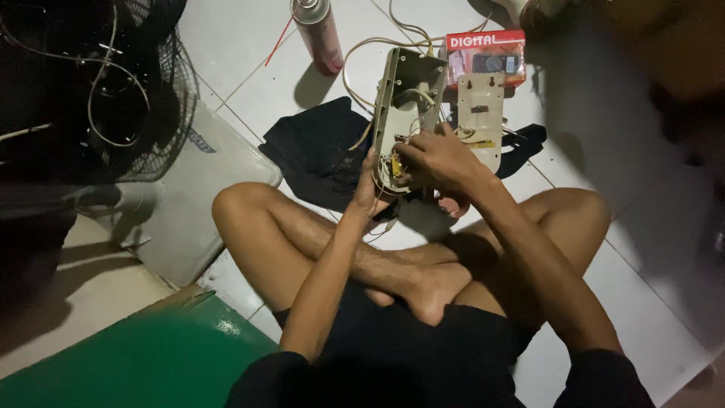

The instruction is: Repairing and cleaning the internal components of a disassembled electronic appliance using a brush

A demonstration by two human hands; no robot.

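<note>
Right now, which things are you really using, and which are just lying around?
In use:
- open beige fan housing, held by left hand
- its inner wires, worked by right hand

Lying about:
- beige cover plate
- spray can
- red box
- black cloth
- fan grille
- green board

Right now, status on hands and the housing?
Left hand grips open housing at its lower end. Right hand at the wiring inside. Back cover and black cloth alongside.

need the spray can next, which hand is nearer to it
Left. The left hand grips the open casing's left side, below and slightly right of the pink spray can. The right hand lies farther right, over the wiring.
</note>
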